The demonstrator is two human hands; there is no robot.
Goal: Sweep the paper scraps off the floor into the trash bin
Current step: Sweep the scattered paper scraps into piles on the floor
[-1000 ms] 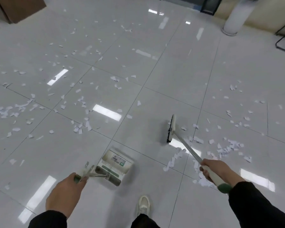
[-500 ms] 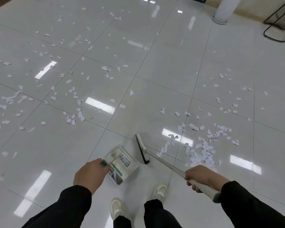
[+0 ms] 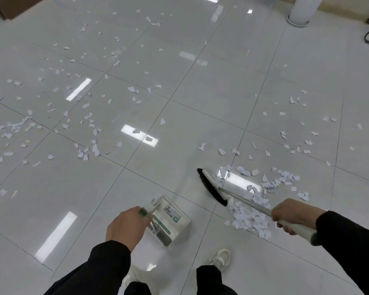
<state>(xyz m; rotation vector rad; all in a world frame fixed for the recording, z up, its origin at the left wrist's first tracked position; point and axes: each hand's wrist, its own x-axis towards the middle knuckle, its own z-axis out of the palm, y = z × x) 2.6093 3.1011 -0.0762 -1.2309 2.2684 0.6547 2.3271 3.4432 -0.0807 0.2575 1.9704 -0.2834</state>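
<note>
Paper scraps lie heaped on the glossy tiled floor just right of the broom head, with looser bits scattered far to the left and back. The broom's black bristles rest on the tile, its white back facing the heap, and the metal shaft runs down-right into the right hand, which is wrapped closed around the white grip; the grip's end is partly hidden by the black sleeve. The left hand is curled around the green-tipped dustpan handle, fingers hidden beneath. The dustpan sits near the broom, its label print too small to read. No bin is identifiable; a white cylinder is cut off at top.
</note>
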